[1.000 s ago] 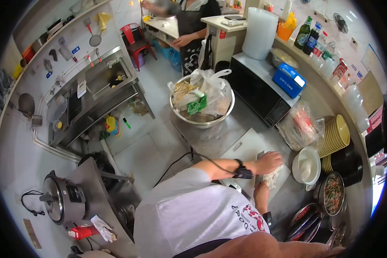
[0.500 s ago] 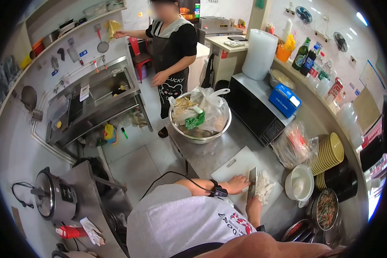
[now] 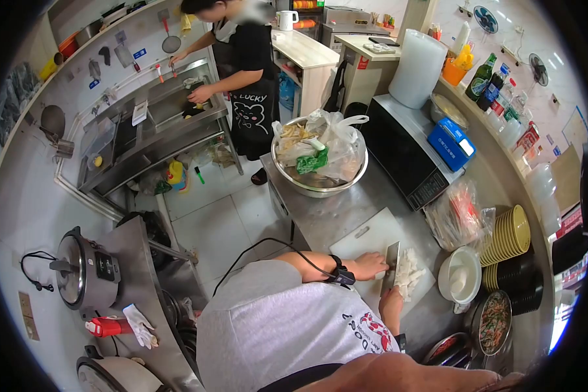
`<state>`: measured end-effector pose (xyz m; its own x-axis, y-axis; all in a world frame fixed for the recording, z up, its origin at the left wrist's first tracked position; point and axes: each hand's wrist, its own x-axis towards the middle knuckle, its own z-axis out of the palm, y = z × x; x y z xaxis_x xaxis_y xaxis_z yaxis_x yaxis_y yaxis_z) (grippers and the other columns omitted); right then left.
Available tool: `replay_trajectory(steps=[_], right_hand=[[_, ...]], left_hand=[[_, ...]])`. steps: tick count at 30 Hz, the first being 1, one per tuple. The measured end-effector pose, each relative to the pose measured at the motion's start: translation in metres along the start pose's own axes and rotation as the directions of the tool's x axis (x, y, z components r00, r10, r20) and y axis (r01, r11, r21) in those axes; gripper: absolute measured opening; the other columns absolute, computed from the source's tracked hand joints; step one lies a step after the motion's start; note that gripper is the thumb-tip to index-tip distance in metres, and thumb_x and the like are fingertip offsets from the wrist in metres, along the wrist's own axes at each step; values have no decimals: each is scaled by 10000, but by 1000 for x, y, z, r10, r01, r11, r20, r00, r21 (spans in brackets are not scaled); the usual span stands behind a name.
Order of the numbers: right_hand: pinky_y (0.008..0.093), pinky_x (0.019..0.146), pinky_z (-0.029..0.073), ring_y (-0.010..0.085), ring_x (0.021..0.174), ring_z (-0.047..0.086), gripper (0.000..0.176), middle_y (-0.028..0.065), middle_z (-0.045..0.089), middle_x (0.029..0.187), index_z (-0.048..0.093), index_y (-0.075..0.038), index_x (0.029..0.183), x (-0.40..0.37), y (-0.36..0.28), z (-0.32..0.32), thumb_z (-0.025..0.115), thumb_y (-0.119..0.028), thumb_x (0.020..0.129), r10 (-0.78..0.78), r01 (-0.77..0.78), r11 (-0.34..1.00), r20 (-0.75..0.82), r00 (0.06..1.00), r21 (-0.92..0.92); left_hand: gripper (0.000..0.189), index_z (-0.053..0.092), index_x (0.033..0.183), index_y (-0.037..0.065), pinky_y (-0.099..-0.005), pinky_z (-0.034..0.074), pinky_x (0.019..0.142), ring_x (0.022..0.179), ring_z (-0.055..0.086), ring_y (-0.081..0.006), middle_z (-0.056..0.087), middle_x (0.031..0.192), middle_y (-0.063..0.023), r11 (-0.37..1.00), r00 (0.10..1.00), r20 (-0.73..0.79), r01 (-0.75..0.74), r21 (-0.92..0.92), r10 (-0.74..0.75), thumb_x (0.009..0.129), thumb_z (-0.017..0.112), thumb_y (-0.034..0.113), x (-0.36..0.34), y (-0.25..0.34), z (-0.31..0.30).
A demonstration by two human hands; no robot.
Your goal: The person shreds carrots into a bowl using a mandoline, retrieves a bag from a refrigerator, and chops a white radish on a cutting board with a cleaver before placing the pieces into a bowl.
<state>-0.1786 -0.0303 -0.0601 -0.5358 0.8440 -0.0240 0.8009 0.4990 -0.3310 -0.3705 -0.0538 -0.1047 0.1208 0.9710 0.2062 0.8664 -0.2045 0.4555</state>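
Note:
My right hand [image 3: 392,304] grips the handle of a cleaver [image 3: 392,257], its blade standing upright over a white cutting board [image 3: 372,232]. Close against the blade's left side, my left hand [image 3: 370,265] has its fingers curled down on a white piece of food [image 3: 380,275], mostly hidden beneath them. A dark device is strapped to my left wrist. Right of the blade, a pile of white cut pieces [image 3: 409,274] lies on the board.
A steel bowl [image 3: 320,191] full of bagged food stands beyond the board, near a microwave [image 3: 398,151]. A white bowl [image 3: 459,274], stacked yellow bowls [image 3: 507,235] and a pan of food [image 3: 495,323] sit right. Another person [image 3: 251,72] stands at the sink [image 3: 169,124].
The other person has left the yellow cloth on the wall and bent over the sink, hands lowered there. My view has shifted slightly; my hands and cleaver stay at the same place on the board.

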Motion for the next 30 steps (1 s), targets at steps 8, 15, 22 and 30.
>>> replay_trajectory(steps=[8,15,22,30], right_hand=[[515,696,515,448,778,639,195,260,648,774,527,-7,944,1,15,12,497,-198,916,-29,27,999,33,999,37],[542,686,494,464,765,629,226,272,642,772,524,-7,918,-4,12,16,538,-232,914,189,-187,971,0,982,149],[531,679,497,449,752,635,206,266,640,755,514,-5,909,-4,8,-9,531,-210,921,157,-160,983,42,987,90],[535,696,502,443,761,638,197,247,650,766,516,-11,935,-6,-1,-9,502,-207,931,188,-192,981,95,978,38]], left_hand=[[553,561,1142,64,-452,449,868,1034,532,-363,547,1096,-157,989,982,-186,11,-151,-39,681,782,275,-14,-13,13],[679,470,1283,69,-466,410,909,1131,473,-340,487,1224,-148,996,987,-142,61,-65,-70,696,782,208,-30,4,-3],[670,472,1272,60,-457,411,915,1124,472,-343,489,1216,-145,991,993,-83,72,-111,-82,683,782,141,-21,12,1],[491,561,1134,29,-433,429,920,1092,496,-339,540,1173,-128,951,963,-92,-267,-157,255,686,752,88,-1,-2,-17]])
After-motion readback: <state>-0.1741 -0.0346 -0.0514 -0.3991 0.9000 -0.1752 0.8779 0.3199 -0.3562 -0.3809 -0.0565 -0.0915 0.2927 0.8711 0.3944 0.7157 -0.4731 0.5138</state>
